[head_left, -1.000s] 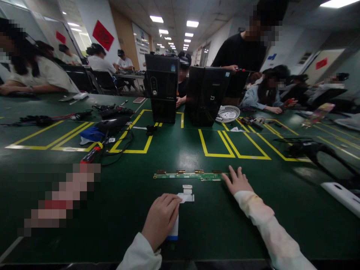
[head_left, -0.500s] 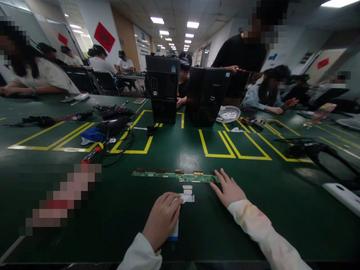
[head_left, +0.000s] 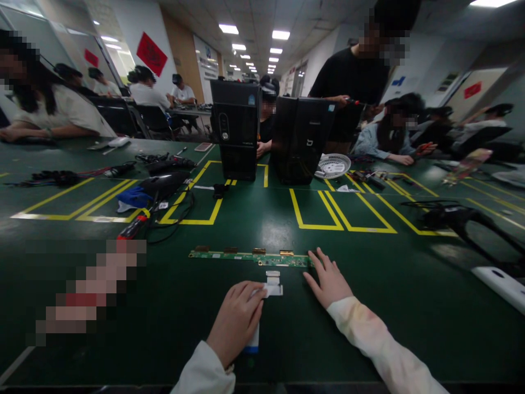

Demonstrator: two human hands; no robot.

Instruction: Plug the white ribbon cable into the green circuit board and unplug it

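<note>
A long, narrow green circuit board (head_left: 241, 257) with gold-brown tabs along its far edge lies on the green table. Spread over its right end, the fingers of my right hand (head_left: 333, 279) touch the board, and the hand is open. Nearer to me, my left hand (head_left: 238, 320) is closed on a white flat ribbon cable (head_left: 274, 290). The cable's connector end (head_left: 273, 273) points toward the board, just short of it. Its blue-tipped other end (head_left: 251, 349) shows below my palm, while the middle is hidden under the hand.
Two black computer towers (head_left: 235, 131) stand at the back, near a white round basket (head_left: 333, 166). To the left are a red-and-black tool (head_left: 135, 225) and a dark cable (head_left: 186, 216). A black frame-like part (head_left: 463, 224) lies at right. Several people sit or stand around.
My right hand and the circuit board have shifted slightly to the left. My left hand and the ribbon cable have stayed nearly in place.
</note>
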